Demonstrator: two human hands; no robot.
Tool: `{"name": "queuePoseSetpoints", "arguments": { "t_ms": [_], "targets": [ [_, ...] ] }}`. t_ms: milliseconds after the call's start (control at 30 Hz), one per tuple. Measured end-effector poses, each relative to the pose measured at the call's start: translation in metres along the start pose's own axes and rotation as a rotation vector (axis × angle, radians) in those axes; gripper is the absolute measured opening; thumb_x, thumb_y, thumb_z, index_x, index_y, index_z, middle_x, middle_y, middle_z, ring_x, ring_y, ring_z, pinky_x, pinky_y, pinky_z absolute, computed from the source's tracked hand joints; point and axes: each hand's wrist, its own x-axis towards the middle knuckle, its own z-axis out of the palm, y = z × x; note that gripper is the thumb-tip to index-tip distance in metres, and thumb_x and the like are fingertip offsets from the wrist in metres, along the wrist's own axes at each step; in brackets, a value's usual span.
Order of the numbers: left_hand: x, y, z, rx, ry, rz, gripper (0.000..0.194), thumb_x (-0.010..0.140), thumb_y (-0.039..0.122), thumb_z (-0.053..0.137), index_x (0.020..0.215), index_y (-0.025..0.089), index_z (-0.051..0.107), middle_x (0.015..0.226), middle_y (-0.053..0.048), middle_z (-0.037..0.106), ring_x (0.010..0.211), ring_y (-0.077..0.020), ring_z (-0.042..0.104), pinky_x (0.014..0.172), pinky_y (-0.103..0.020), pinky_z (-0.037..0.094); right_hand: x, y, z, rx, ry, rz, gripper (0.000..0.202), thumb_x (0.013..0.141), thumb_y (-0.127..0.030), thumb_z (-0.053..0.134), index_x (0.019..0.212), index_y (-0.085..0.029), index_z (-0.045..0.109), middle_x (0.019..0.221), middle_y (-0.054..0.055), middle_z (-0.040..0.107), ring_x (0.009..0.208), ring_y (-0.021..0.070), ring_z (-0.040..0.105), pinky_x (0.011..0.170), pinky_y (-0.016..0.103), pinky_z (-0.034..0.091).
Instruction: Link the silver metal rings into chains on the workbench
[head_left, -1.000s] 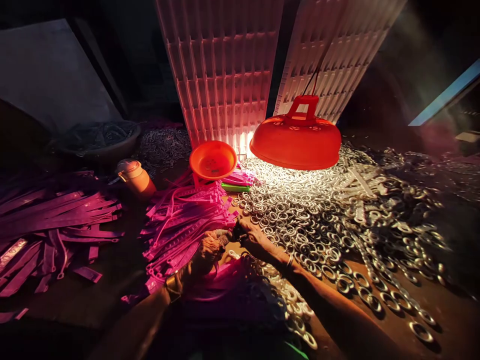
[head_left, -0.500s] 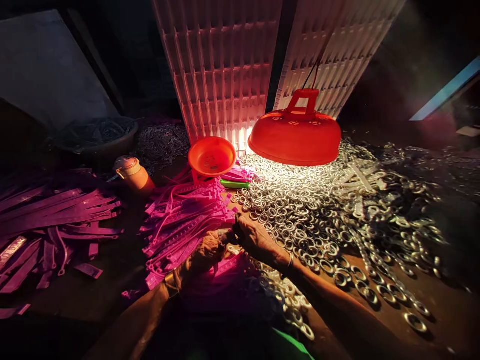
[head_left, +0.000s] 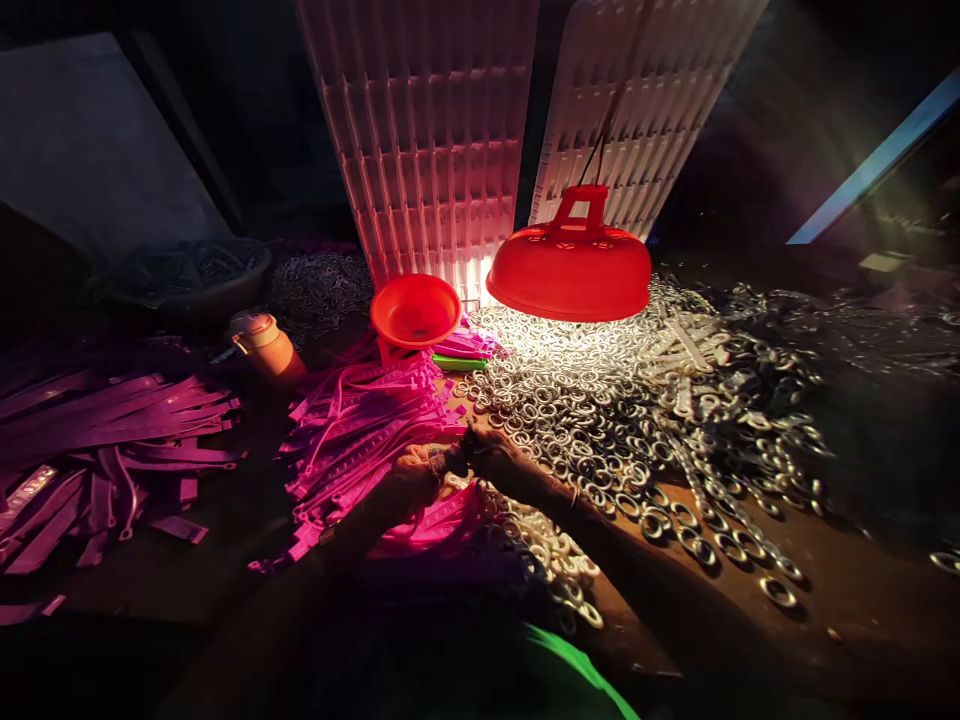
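My left hand (head_left: 421,472) and my right hand (head_left: 499,457) meet at the middle, fingers closed and close together. Something small and dark may be between the fingertips, but it is too shadowed to make out. Beside my left hand lies a pile of magenta plastic straps (head_left: 360,430). A heap of silvery rings (head_left: 577,410) spreads beyond and to the right of my right hand. Below both hands are more magenta straps (head_left: 442,520) and pale rings (head_left: 559,560).
A red lamp shade (head_left: 570,275) hangs low over the rings. A red bowl (head_left: 416,312), an orange bottle (head_left: 266,348) and a green strip (head_left: 459,363) stand or lie behind the straps. More purple straps (head_left: 112,420) cover the left. Ribbed panels (head_left: 442,150) rise behind.
The view has shifted, so the lamp and rings appear further left. Both hands remain together in nearly the same place, now darker.
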Motion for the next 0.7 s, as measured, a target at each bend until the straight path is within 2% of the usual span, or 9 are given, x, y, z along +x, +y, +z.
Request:
{"name": "queuePoseSetpoints", "arguments": {
  "t_ms": [133,233,267,333,400,467,533,600,700],
  "targets": [
    [-0.002,0.001,0.001,-0.018,-0.049,-0.067,0.05,0.066,0.06,0.068,0.073,0.012,0.057,0.039,0.009,0.029,0.033,-0.0026,0.019,0.034,-0.02,0.01,-0.004,0.0,0.001,-0.144,0.069,-0.027,0.015,0.07,-0.021,0.049,0.061,-0.018,0.038,0.052,-0.005,0.038,0.048,0.0061,0.03,0.047,0.021,0.02],
    [-0.001,-0.003,0.004,-0.041,-0.071,-0.099,0.047,0.067,0.057,0.069,0.071,0.011,0.058,0.04,0.009,0.03,0.033,-0.0027,0.021,0.035,-0.02,0.013,-0.003,0.0,0.001,0.006,-0.026,0.028,0.013,0.073,-0.017,0.042,0.06,-0.018,0.04,0.052,-0.003,0.041,0.048,0.0072,0.038,0.048,0.021,0.025],
    [0.0,-0.005,0.005,-0.039,-0.063,-0.102,0.047,0.067,0.056,0.069,0.072,0.01,0.06,0.041,0.008,0.03,0.034,-0.0025,0.021,0.035,-0.02,0.013,-0.002,0.0,0.001,0.014,-0.023,0.051,0.013,0.072,-0.016,0.041,0.059,-0.018,0.04,0.052,-0.003,0.042,0.049,0.0076,0.039,0.048,0.021,0.026],
    [0.005,-0.009,0.006,-0.043,-0.005,-0.044,0.045,0.068,0.053,0.07,0.074,0.009,0.062,0.045,0.006,0.037,0.037,-0.0025,0.027,0.037,-0.02,0.018,0.0,0.003,0.002,-0.086,0.038,0.072,0.012,0.069,-0.016,0.046,0.06,-0.018,0.039,0.055,-0.002,0.042,0.051,0.0079,0.037,0.049,0.021,0.024],
    [0.011,-0.012,0.004,-0.05,0.038,0.016,0.041,0.068,0.047,0.071,0.077,0.008,0.063,0.056,0.001,0.051,0.043,-0.0035,0.036,0.041,-0.02,0.025,0.003,0.01,0.003,-0.21,0.12,0.064,0.015,0.065,-0.016,0.051,0.061,-0.018,0.037,0.059,-0.003,0.042,0.054,0.0081,0.034,0.05,0.022,0.022],
    [0.016,-0.013,0.002,-0.058,0.056,0.009,0.038,0.064,0.041,0.073,0.082,0.008,0.064,0.061,-0.003,0.057,0.046,-0.0058,0.042,0.043,-0.021,0.029,0.007,0.019,0.004,-0.204,0.146,0.05,0.015,0.063,-0.016,0.051,0.062,-0.018,0.036,0.062,-0.002,0.042,0.057,0.0087,0.034,0.051,0.022,0.023],
    [0.017,-0.01,0.001,-0.066,0.062,-0.059,0.038,0.065,0.04,0.07,0.087,0.009,0.064,0.053,0.0,0.053,0.04,-0.0062,0.038,0.039,-0.022,0.025,0.012,0.026,0.005,-0.095,0.151,0.039,0.011,0.065,-0.017,0.046,0.063,-0.019,0.036,0.064,-0.002,0.043,0.058,0.0093,0.036,0.052,0.021,0.026],
    [0.017,-0.003,0.0,-0.079,0.087,-0.095,0.035,0.066,0.039,0.067,0.085,0.01,0.063,0.044,0.006,0.04,0.036,-0.0041,0.028,0.038,-0.021,0.018,0.015,0.028,0.003,0.029,0.125,0.027,0.009,0.073,-0.021,0.042,0.065,-0.019,0.037,0.063,-0.002,0.042,0.058,0.0093,0.036,0.052,0.02,0.03],
    [0.013,0.012,0.0,-0.056,0.119,-0.162,0.033,0.067,0.044,0.065,0.072,0.012,0.06,0.038,0.01,0.027,0.034,-0.0022,0.016,0.037,-0.022,0.008,0.013,0.016,-0.004,0.083,-0.028,-0.009,0.024,0.086,-0.03,0.036,0.066,-0.018,0.041,0.059,-0.003,0.039,0.054,0.0082,0.033,0.05,0.02,0.03]
  ]
}}
